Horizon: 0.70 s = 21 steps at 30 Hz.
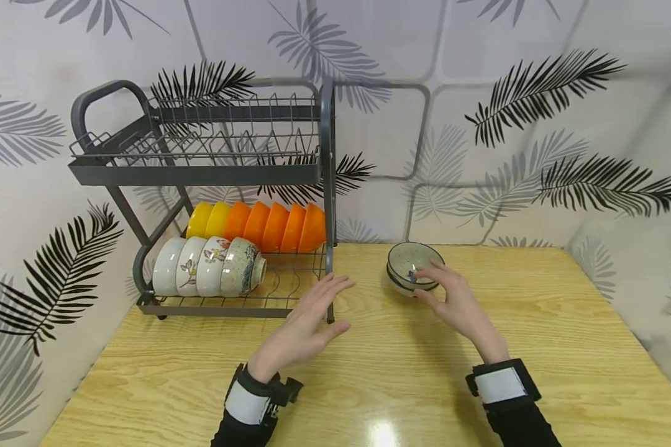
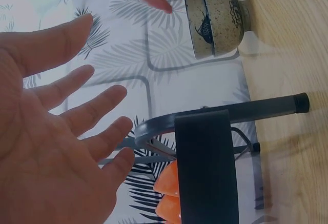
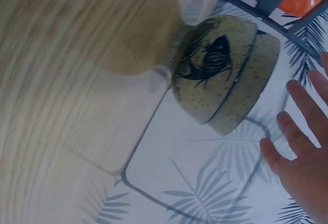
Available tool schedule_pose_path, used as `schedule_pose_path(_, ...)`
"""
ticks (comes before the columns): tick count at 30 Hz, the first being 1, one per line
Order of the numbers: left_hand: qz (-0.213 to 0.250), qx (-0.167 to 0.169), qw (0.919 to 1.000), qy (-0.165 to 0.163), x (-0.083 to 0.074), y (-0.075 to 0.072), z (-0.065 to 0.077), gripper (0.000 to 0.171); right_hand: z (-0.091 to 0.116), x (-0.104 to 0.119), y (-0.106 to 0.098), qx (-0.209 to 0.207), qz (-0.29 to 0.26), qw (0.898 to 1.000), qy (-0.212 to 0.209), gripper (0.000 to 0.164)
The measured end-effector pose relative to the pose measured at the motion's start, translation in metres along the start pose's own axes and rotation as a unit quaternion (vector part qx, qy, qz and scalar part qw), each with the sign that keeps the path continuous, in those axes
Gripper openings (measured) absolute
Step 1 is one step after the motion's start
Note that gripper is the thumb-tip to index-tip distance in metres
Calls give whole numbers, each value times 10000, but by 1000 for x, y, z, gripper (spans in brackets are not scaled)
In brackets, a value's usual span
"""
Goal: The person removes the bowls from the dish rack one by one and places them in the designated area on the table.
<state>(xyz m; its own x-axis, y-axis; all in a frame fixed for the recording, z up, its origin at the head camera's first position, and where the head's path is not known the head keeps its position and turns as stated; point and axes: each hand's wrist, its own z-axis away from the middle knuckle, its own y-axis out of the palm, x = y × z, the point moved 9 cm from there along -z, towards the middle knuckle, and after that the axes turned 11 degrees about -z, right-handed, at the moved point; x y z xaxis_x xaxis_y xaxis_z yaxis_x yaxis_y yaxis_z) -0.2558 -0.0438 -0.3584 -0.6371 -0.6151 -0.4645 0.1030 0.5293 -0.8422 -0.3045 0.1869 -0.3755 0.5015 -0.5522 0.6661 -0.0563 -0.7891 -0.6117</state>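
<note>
Two speckled grey-beige bowls [image 1: 407, 257] are nested one in the other on the table, right of the dish rack. Dark rims and a dark fish drawing show on these bowls [image 3: 215, 73] in the right wrist view. My right hand [image 1: 458, 304] hovers at their near right side, its fingers overlapping the rim in the head view. In the right wrist view those fingers [image 3: 300, 137] are spread, with a gap between them and the bowls. My left hand [image 1: 299, 338] holds nothing, its fingers extended before the rack's right front corner.
A dark grey two-tier dish rack [image 1: 201, 176] stands at the left. On its lower tier, yellow and orange bowls [image 1: 274, 226] line the back; white flowered bowls [image 1: 187, 267] and a speckled bowl [image 1: 237, 267] stand in front. A leaf-patterned wall [image 1: 481, 155] borders the wooden table [image 1: 369, 372].
</note>
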Motion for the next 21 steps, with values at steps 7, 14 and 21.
schedule_pose_path(7,15,-237,9997,-36,8,-6,1,64,8,21,-1,-234,-379,9981,-428,34)
schedule_pose_path(14,-118,-638,9978,-111,15,-15,2,66,14,28,-5,-314,-601,9962,-550,32)
schedule_pose_path(21,-269,-1292,9908,-284,24,-29,3,67,17,27,-10,-342,-678,9961,-450,34)
